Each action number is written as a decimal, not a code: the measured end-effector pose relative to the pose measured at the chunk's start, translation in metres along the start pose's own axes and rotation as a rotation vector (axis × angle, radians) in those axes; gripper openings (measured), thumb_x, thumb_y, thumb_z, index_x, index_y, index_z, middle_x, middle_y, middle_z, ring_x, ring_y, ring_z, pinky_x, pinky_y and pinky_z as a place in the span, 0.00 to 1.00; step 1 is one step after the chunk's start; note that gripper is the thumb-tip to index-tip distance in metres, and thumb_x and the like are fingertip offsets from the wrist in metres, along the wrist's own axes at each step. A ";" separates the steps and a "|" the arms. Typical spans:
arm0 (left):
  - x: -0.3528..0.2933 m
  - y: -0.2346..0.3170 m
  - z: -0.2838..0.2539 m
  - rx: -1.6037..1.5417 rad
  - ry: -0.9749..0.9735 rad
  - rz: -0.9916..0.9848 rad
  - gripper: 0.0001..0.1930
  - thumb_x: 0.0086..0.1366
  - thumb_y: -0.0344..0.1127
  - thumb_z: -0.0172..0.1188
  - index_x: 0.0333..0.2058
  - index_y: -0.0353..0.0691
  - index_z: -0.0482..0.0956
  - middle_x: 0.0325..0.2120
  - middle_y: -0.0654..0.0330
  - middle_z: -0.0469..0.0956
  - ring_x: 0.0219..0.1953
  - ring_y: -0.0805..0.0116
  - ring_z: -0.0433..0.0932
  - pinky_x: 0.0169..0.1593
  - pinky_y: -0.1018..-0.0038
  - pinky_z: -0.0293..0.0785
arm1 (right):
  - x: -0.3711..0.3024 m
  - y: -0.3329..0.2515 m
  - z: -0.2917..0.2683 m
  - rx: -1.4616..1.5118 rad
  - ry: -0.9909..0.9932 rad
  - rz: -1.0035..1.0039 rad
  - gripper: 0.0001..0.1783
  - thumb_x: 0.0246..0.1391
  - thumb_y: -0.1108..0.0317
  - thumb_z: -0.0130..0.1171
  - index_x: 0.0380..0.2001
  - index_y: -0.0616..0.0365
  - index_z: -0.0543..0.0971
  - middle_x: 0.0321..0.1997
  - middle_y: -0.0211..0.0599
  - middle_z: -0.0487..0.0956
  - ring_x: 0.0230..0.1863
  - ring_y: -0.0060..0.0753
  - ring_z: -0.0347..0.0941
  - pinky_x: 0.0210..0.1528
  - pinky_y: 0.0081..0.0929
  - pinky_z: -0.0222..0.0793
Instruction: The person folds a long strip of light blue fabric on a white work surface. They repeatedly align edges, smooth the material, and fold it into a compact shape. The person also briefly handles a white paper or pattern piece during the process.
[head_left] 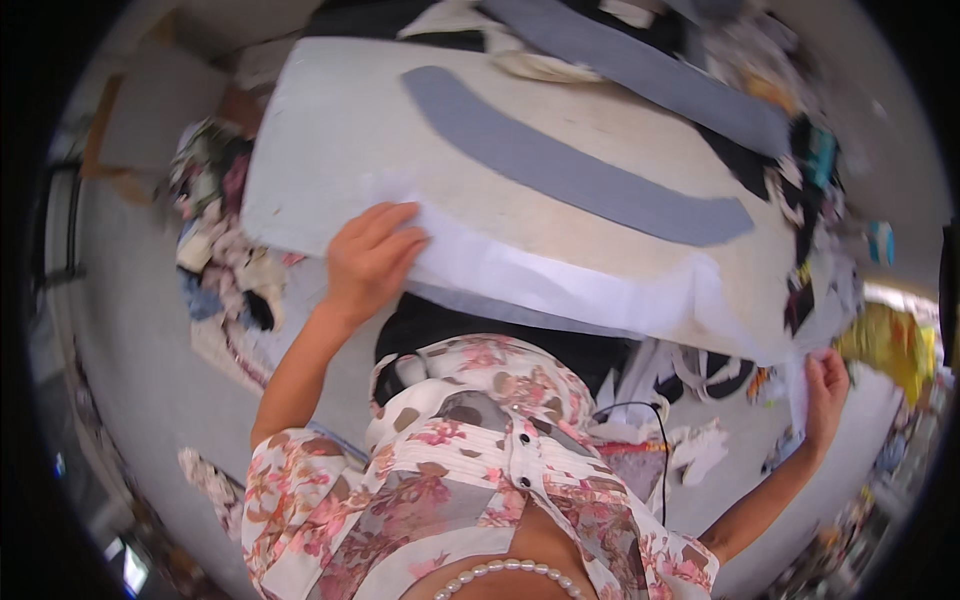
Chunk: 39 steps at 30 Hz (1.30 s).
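A thin white strip of fabric point(540, 282) lies along the near edge of the pale table point(310, 150), partly hanging over it. My left hand point(372, 258) pinches its left end, fingers curled at the table's front edge. Off the table's near right corner, my right hand point(826, 395) is closed, with a bit of white fabric point(798, 398) hanging beside it. That bit seems to be the strip's other end. A curved grey fabric piece point(570, 180) lies flat on the table beyond the strip, touched by neither hand.
A second curved grey piece point(650, 75) lies at the far edge over dark cloth. Fabric scraps point(215, 240) are heaped left of the table. On the right are a yellow plastic bag point(890, 345) and more scraps. A black cord point(664, 450) hangs below the table.
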<state>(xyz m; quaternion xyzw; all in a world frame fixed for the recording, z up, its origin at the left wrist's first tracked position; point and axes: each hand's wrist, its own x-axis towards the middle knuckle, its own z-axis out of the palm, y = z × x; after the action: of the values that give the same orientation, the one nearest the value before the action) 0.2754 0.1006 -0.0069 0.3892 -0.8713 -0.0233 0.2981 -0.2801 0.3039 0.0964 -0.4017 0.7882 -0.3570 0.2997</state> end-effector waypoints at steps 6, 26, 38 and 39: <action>0.019 0.009 -0.012 -0.055 0.061 -0.037 0.13 0.48 0.27 0.71 0.35 0.40 0.82 0.41 0.56 0.81 0.40 0.58 0.80 0.41 0.69 0.77 | -0.033 -0.018 -0.047 -0.207 0.339 -0.168 0.09 0.61 0.70 0.57 0.43 0.59 0.77 0.32 0.19 0.71 0.30 0.09 0.63 0.32 0.11 0.58; 0.114 0.072 0.054 -1.442 -0.018 -0.657 0.12 0.66 0.38 0.62 0.41 0.36 0.82 0.28 0.63 0.81 0.26 0.79 0.75 0.28 0.80 0.71 | 0.070 -0.128 0.197 0.258 -0.852 -0.246 0.38 0.48 0.74 0.66 0.64 0.57 0.66 0.28 0.28 0.78 0.28 0.14 0.71 0.31 0.13 0.64; 0.108 0.016 0.025 -1.461 0.057 -0.828 0.11 0.66 0.38 0.61 0.39 0.36 0.81 0.26 0.60 0.81 0.24 0.77 0.78 0.21 0.79 0.71 | 0.073 -0.106 0.153 0.245 -0.753 -0.223 0.36 0.43 0.75 0.68 0.59 0.62 0.70 0.27 0.26 0.75 0.26 0.12 0.69 0.27 0.11 0.60; 0.105 0.013 0.023 -1.478 0.014 -0.856 0.11 0.65 0.38 0.62 0.39 0.36 0.81 0.26 0.60 0.81 0.24 0.77 0.78 0.20 0.79 0.71 | 0.066 -0.108 0.146 0.266 -0.766 -0.231 0.36 0.43 0.76 0.68 0.59 0.63 0.70 0.27 0.25 0.75 0.26 0.12 0.68 0.27 0.10 0.60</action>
<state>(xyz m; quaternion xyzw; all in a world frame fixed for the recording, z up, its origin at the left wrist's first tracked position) 0.2000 0.0332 0.0306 0.3907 -0.4082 -0.6939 0.4464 -0.1567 0.1553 0.0880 -0.5489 0.5168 -0.3117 0.5783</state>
